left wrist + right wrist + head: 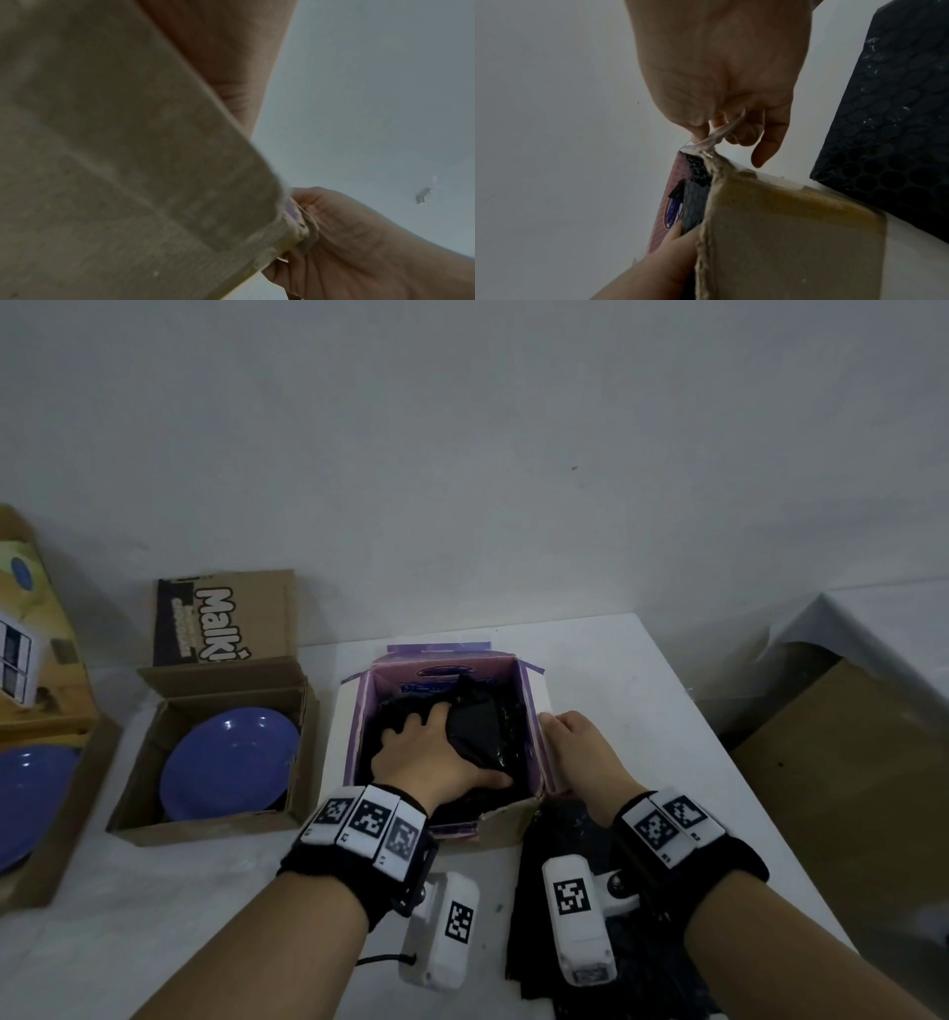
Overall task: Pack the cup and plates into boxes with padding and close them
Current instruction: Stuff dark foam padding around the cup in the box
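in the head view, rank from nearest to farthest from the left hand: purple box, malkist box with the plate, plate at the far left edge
1. purple box: the left hand is inside it, pressing on the black padding.
2. Malkist box: next on the left, holding a blue plate.
3. far-left plate: at the picture's left edge, farthest.

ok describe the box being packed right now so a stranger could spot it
On the white table, look right of the two brown boxes holding blue plates. It is the purple-lined box, stuffed with black bubble wrap.
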### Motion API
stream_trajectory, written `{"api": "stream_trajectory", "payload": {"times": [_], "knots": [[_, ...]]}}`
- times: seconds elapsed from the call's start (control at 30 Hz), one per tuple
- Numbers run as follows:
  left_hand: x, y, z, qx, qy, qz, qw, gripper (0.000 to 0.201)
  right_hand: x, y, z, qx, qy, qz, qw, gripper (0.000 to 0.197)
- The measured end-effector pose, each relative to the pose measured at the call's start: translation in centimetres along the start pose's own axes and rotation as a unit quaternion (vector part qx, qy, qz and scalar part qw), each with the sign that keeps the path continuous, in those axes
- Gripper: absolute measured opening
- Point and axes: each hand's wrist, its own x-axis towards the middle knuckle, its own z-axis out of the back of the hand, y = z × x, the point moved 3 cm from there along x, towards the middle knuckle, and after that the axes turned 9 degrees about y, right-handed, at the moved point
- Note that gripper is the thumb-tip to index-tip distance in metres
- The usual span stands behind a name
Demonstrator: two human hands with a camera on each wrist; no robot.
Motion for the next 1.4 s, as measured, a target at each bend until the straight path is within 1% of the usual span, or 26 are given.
{"api": "stream_trajectory", "payload": {"times": [0.17, 0.23, 0.3, 0.37, 0.4, 0.43, 0.5, 0.57, 0.7, 0.8, 0.87, 0.9, 0.93, 0.97, 1.0, 1.07, 1.1, 1.13, 1.17, 1.2, 1.23, 1.27, 1.3, 1.33, 1.37, 1.4], "knots": [[0.5, 1.1, 0.2, -0.118, -0.002, -0.009, 0.993, 0.133, 0.0, 0.0, -0.1, 0.010, 0.004, -0.002, 1.000, 0.028], [0.0, 1.1, 0.0, -0.112, 0.000, -0.011, 0.994, 0.134, -0.1, 0.0, -0.1, 0.015, 0.006, -0.003, 1.000, 0.028], [-0.9, 0.3, -0.4, 0.004, -0.020, -0.021, 1.000, 0.116, -0.2, 0.0, -0.1, 0.020, 0.006, -0.002, 1.000, 0.028], [-1.5, -0.9, -0.3, 0.151, -0.070, -0.049, 0.985, 0.089, -0.2, 0.2, 0.1, 0.016, 0.005, 0.001, 1.000, 0.028], [-1.5, -1.4, -0.2, 0.192, -0.082, -0.067, 0.976, 0.080, -0.2, 0.3, 0.2, 0.014, 0.005, 0.001, 1.000, 0.029], [-1.3, -1.7, -0.2, 0.218, -0.071, -0.087, 0.969, 0.075, -0.1, 0.3, 0.2, 0.013, 0.006, 0.001, 1.000, 0.029], [-0.5, -2.0, -0.7, 0.207, 0.002, -0.115, 0.972, 0.075, -0.1, 0.3, 0.1, 0.016, 0.002, 0.002, 1.000, 0.029], [0.2, -2.3, -1.4, 0.176, 0.048, -0.105, 0.978, 0.079, -0.2, 0.2, 0.1, 0.015, -0.004, 0.006, 1.000, 0.029], [0.6, -3.4, -1.9, 0.189, 0.053, -0.058, 0.979, 0.082, -0.2, 0.2, 0.4, 0.005, -0.007, 0.008, 1.000, 0.030], [0.9, -3.2, -2.0, 0.184, 0.054, -0.066, 0.979, 0.087, -0.3, 0.2, 0.6, -0.009, -0.008, 0.008, 1.000, 0.029], [0.4, -2.8, -1.7, 0.175, 0.053, -0.091, 0.979, 0.096, -0.4, 0.3, 0.6, -0.013, -0.009, 0.008, 1.000, 0.029], [-0.1, -2.7, -1.3, 0.153, 0.039, -0.114, 0.981, 0.099, -0.4, 0.4, 0.6, -0.016, -0.008, 0.005, 1.000, 0.029], [-0.6, -2.5, -0.5, 0.113, 0.002, -0.142, 0.983, 0.097, -0.4, 0.4, 0.8, -0.021, -0.007, 0.003, 1.000, 0.029], [-1.0, -2.2, 0.7, 0.055, -0.061, -0.172, 0.982, 0.089, -0.4, 0.5, 1.0, -0.032, -0.006, -0.004, 0.999, 0.029], [-1.4, -1.6, 2.1, -0.004, -0.144, -0.194, 0.970, 0.075, -0.5, 0.5, 1.1, -0.045, -0.006, -0.012, 0.999, 0.029], [-1.6, 0.9, 4.6, -0.061, -0.285, -0.177, 0.940, 0.051, -0.7, 1.0, 1.4, -0.096, -0.035, -0.009, 0.995, 0.029], [-1.2, 2.4, 5.4, -0.075, -0.309, -0.147, 0.937, 0.045, -0.9, 1.5, 1.5, -0.142, -0.074, 0.016, 0.987, 0.030], [-0.9, 3.8, 5.7, -0.097, -0.304, -0.115, 0.941, 0.043, -1.2, 2.4, 1.4, -0.192, -0.118, 0.059, 0.972, 0.030], [-0.4, 5.1, 5.6, -0.132, -0.277, -0.089, 0.947, 0.043, -1.7, 3.6, 1.1, -0.244, -0.160, 0.119, 0.949, 0.029], [0.2, 6.2, 5.1, -0.185, -0.241, -0.078, 0.950, 0.044, -2.5, 5.0, 0.4, -0.305, -0.185, 0.189, 0.915, 0.028], [0.5, 6.8, 4.6, -0.256, -0.201, -0.081, 0.942, 0.045, -3.2, 6.3, -0.7, -0.371, -0.194, 0.258, 0.871, 0.027], [0.8, 7.4, 3.9, -0.332, -0.172, -0.091, 0.923, 0.046, -4.0, 7.6, -2.0, -0.429, -0.185, 0.315, 0.826, 0.028], [1.0, 7.6, 3.3, -0.388, -0.153, -0.096, 0.904, 0.048, -4.3, 8.3, -3.6, -0.477, -0.148, 0.356, 0.790, 0.029], [1.0, 7.6, 2.9, -0.422, -0.141, -0.101, 0.890, 0.046, -4.5, 8.7, -5.2, -0.505, -0.080, 0.367, 0.777, 0.031], [0.6, 7.3, 2.7, -0.443, -0.138, -0.105, 0.880, 0.042, -4.3, 8.7, -6.7, -0.512, -0.008, 0.354, 0.783, 0.032], [0.3, 7.0, 2.7, -0.456, -0.141, -0.115, 0.871, 0.039, -4.0, 8.4, -7.9, -0.499, 0.068, 0.318, 0.803, 0.034]]}}
